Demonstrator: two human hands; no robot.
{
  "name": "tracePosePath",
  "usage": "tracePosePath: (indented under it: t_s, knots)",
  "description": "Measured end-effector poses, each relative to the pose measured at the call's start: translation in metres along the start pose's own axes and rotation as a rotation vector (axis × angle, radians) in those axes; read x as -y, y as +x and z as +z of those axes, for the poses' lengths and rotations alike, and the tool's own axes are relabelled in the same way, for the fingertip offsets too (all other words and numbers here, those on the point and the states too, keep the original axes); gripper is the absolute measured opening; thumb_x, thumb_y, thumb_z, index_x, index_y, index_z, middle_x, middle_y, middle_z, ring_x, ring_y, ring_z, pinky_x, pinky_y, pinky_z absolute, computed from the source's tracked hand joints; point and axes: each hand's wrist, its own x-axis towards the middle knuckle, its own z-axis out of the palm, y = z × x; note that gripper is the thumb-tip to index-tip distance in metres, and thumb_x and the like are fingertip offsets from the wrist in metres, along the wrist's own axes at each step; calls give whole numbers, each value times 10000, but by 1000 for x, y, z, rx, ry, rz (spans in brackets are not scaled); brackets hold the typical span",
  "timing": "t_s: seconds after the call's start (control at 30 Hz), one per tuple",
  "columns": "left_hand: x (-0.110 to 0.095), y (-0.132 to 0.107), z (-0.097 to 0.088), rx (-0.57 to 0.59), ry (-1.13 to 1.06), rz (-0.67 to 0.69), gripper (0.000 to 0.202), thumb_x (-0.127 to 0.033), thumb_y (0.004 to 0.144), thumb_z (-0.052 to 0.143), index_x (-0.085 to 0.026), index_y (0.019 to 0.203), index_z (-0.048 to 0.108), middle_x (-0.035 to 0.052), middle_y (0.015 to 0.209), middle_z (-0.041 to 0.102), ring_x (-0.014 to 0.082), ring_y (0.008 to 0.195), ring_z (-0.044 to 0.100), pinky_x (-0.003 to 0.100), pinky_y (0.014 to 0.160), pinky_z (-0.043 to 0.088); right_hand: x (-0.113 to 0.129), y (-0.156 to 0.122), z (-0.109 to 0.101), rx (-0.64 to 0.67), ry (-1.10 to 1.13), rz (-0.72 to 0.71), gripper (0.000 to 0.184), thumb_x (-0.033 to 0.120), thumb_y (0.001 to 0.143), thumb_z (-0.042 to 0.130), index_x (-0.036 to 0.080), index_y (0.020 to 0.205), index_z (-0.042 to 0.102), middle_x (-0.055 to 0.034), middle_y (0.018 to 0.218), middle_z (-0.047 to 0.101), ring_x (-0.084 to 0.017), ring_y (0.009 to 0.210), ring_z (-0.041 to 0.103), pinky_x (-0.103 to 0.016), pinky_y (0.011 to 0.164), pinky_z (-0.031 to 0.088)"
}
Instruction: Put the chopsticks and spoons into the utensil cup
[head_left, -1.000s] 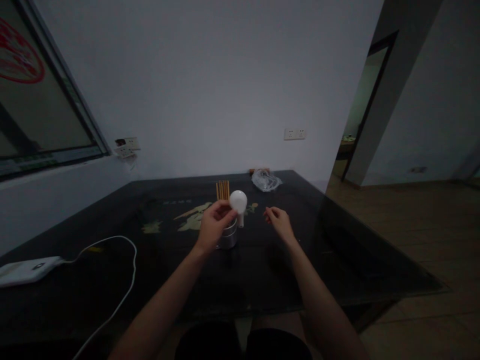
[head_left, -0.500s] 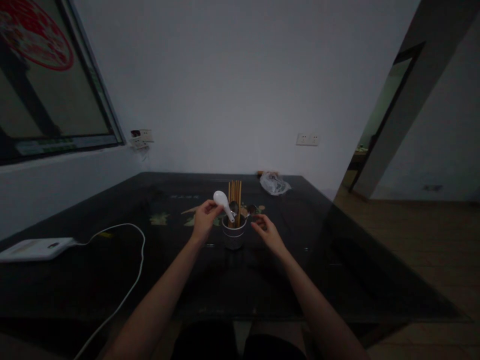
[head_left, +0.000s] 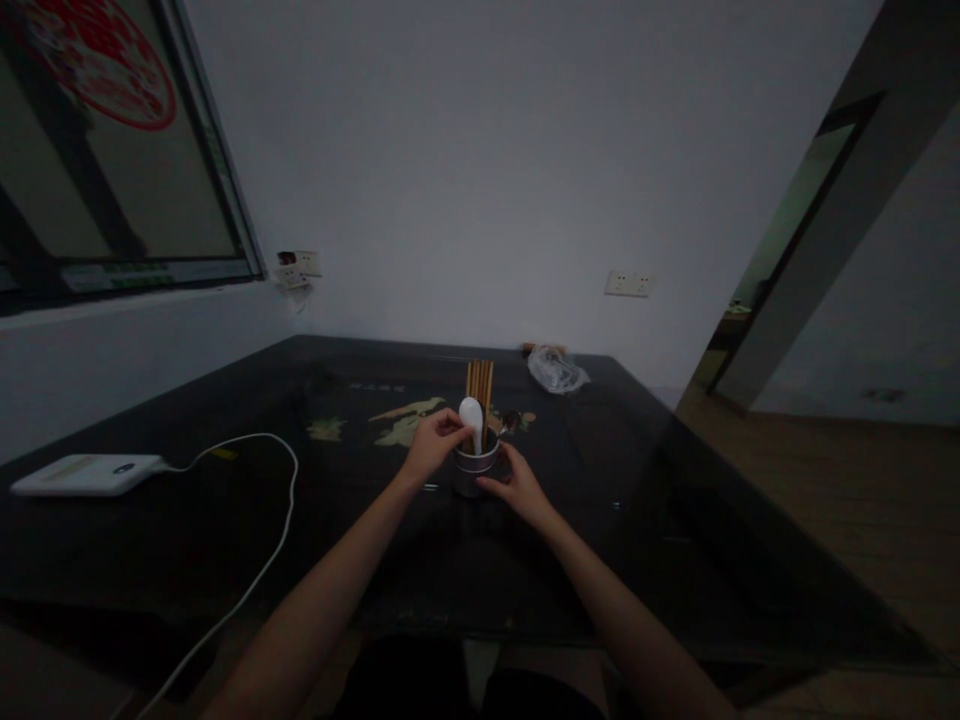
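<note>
A silver metal cup (head_left: 466,482) stands upright on the dark table, holding several wooden chopsticks (head_left: 480,378). A metal spoon (head_left: 510,421) leans out over its right rim. My left hand (head_left: 433,446) pinches a white soup spoon (head_left: 472,411), its bowl up and its handle down at the cup's mouth. Whether the handle's tip touches the inside of the cup is hidden. On the cup's right side my right hand (head_left: 523,488) grips its wall, thumb in front and fingers behind.
A crumpled clear plastic bag (head_left: 556,371) lies at the table's back edge by the wall. To the left is a white power bank (head_left: 82,476), whose white cable (head_left: 291,490) curves down past the front edge. Wall sockets (head_left: 628,284) sit above the table.
My left hand has brought the white spoon lower and more upright at the cup's mouth. My right hand has moved from beside the metal spoon down onto the cup. The view has shifted slightly.
</note>
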Motion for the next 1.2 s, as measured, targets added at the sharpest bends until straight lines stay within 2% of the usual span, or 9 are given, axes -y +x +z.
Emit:
tracePosePath:
  t_s: [0.13, 0.37, 0.63, 0.8, 1.03, 1.2]
  knots:
    - [0, -1, 0, 23, 2, 8, 268, -343, 610, 743, -148, 662, 566, -7, 653, 633, 140, 635, 606, 261, 645, 491, -1, 1, 7, -12, 17, 8, 685, 338, 587, 786, 216, 1209, 524, -101, 1125, 610, -272, 1037, 559, -372, 801, 486]
    - [-4, 2, -6, -28, 17, 25, 301, -381, 595, 749, -156, 691, 575, -2, 693, 646, 153, 693, 616, 268, 680, 499, 0, 3, 9, 24, 101, 7, 658, 327, 620, 774, 208, 1212, 515, -84, 1105, 625, -252, 1033, 573, -374, 867, 463]
    - [3, -1, -2, 112, -1, -25, 246, -323, 635, 730, -154, 685, 558, -4, 669, 641, 137, 630, 614, 254, 634, 486, -1, 5, 10, 41, 120, 32, 695, 316, 610, 782, 204, 1235, 501, -86, 1100, 622, -256, 1037, 568, -394, 881, 456]
    - [4, -2, 1, 135, 26, -20, 235, -311, 639, 718, -152, 679, 550, 0, 674, 641, 139, 638, 616, 254, 639, 484, 1, 5, 10, 42, 120, 26, 660, 314, 626, 771, 206, 1223, 510, -83, 1102, 625, -257, 1032, 573, -399, 887, 453]
    - [1, -13, 0, 133, 243, 99, 166, -292, 680, 677, -156, 677, 582, 22, 753, 662, 169, 741, 619, 275, 693, 477, 2, 5, 10, 33, 102, 4, 622, 309, 644, 758, 214, 1209, 515, -82, 1107, 623, -258, 1038, 574, -407, 906, 445]
    - [-2, -18, -1, 130, 381, 179, 129, -292, 722, 628, -165, 720, 611, 17, 751, 663, 175, 729, 607, 277, 681, 461, 2, 4, 10, 51, 109, -15, 594, 327, 673, 734, 208, 1203, 493, -81, 1113, 615, -239, 1041, 574, -396, 912, 443]
